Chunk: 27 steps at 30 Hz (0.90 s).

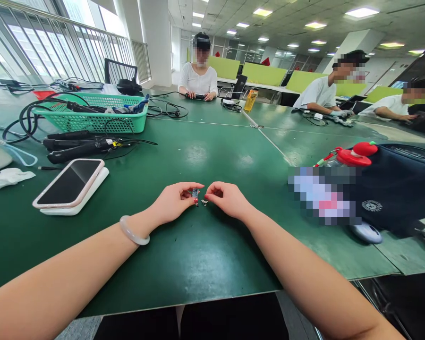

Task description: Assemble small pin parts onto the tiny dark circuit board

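Note:
My left hand (179, 200), with a pale bangle at the wrist, pinches a small blue-grey circuit board (195, 193) between thumb and fingers. Just to its right, my right hand (228, 198) has thumb and forefinger pressed together. Small pale metallic bits (204, 202) show right below those fingertips; whether they are gripped or lie on the table is too small to tell. A dark speck-like part sits by the left thumb tip. Both hands are low over the green table (198, 255), close to each other.
On the left are a phone (71, 183) on a white box (92, 193), black cable-ended handles (78, 148) and a green basket (95, 120). A dark bag (400, 184), a red-capped bottle (354, 156) and a mouse (365, 233) lie right. Several people sit beyond.

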Available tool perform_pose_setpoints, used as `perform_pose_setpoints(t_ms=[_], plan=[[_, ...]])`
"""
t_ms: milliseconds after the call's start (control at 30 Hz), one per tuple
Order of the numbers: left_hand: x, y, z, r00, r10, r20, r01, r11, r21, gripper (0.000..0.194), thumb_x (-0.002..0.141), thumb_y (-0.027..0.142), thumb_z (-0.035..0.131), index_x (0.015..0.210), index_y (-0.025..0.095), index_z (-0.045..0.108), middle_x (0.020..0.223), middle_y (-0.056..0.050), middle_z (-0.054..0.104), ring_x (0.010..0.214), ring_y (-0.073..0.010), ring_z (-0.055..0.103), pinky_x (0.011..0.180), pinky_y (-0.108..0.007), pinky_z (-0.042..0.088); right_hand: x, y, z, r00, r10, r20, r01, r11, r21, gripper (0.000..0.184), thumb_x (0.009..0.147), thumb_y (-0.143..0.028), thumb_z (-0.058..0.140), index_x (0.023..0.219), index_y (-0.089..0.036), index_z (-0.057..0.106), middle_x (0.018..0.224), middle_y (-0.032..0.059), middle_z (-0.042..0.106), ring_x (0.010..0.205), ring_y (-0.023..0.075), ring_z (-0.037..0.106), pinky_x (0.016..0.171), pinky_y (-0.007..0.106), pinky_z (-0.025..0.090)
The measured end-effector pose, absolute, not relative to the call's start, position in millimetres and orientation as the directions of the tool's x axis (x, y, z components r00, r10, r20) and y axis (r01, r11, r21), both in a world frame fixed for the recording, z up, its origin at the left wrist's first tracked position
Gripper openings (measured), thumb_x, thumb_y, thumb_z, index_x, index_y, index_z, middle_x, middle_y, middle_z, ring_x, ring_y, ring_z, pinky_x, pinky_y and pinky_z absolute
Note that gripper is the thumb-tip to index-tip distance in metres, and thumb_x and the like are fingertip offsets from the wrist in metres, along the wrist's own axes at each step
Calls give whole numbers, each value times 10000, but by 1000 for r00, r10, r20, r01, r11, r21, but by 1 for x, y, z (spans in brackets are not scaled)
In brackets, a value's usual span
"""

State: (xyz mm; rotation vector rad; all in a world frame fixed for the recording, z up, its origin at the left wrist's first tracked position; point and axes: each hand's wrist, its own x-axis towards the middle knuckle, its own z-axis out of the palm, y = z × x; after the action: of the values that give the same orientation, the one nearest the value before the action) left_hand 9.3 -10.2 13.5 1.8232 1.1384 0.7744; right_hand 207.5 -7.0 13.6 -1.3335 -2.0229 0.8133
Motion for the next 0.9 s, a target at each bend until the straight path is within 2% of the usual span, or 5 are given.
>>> perform_pose_setpoints(t_ms=[167,333,467,667,900], plan=[[12,-15,16,470,879,78,377,-280,883,424,756,297,594,1168,195,591,890,-32,681,774,-149,614,783,-299,506,204,-7,15,-264,960,96,292,175,-940,175,683,-324,638,755,-172,591,695,-18,611,613,91,523,603,232,415],[12,-19,22,460,874,158,480,-395,783,426,776,350,580,1183,224,589,815,-9,674,686,-140,588,704,-288,498,198,-11,17,-228,973,34,85,55,-995,261,618,-342,696,786,-152,636,707,7,643,583,84,518,575,232,420],[13,-21,26,446,863,236,547,-472,691,423,787,384,566,1183,236,594,815,-5,677,673,-143,584,676,-276,481,195,-14,17,-208,978,14,31,21,-999,266,595,-359,722,740,-150,643,653,-6,632,540,73,492,558,231,418],[17,-25,26,471,832,292,607,-546,578,442,799,351,566,1233,270,552,848,2,686,730,-151,601,732,-278,464,192,-15,15,-213,977,23,-28,17,-999,231,601,-329,721,713,-149,629,659,-10,637,558,76,515,566,226,418],[16,-25,26,487,810,325,674,-586,449,460,833,335,520,1287,270,493,879,-8,686,784,-166,600,749,-303,452,193,-15,16,-194,980,36,73,51,-996,201,622,-317,692,710,-144,640,653,5,647,581,96,544,574,237,427]])
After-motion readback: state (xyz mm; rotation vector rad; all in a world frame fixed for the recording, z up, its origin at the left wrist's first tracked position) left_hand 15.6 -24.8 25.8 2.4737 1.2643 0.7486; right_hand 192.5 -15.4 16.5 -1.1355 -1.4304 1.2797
